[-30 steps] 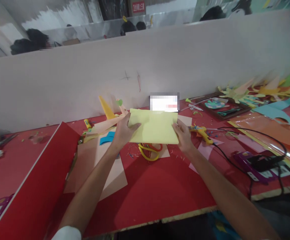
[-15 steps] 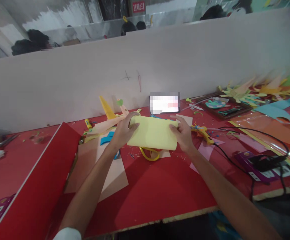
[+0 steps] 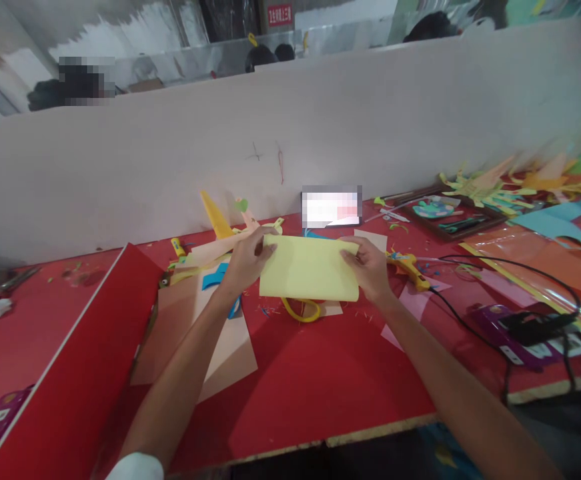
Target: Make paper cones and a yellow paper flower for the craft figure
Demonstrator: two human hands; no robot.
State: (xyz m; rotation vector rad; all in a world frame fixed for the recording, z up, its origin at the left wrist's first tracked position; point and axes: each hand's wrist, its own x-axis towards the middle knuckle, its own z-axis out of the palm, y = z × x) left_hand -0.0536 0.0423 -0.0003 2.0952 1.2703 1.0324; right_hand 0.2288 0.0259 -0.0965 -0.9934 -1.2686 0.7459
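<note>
A pale yellow sheet of paper (image 3: 309, 270) is held up over the red table between my two hands. My left hand (image 3: 250, 259) pinches its upper left corner, thumb on the near face. At the upper right corner my right hand (image 3: 367, 267) grips it the same way. Behind and below the sheet, a yellow loop (image 3: 303, 313), perhaps a scissors handle, shows in part. Several beige sheets (image 3: 230, 353) with a blue cut piece (image 3: 215, 277) on them lie by my left forearm. To the right of my right hand is a yellow hot glue gun (image 3: 410, 270).
A red upright panel (image 3: 75, 360) stands at the left. At the back, a phone (image 3: 331, 208) leans on the white partition (image 3: 195, 153). Right of me are a purple box (image 3: 513, 333) with black cables, a dark tray (image 3: 463, 223) and orange sheets (image 3: 540, 260). People's heads show beyond the partition.
The yellow paper has flattened and straightened slightly, its lower edge now more level. Both hands keep their hold on it. The view has shifted a little.
</note>
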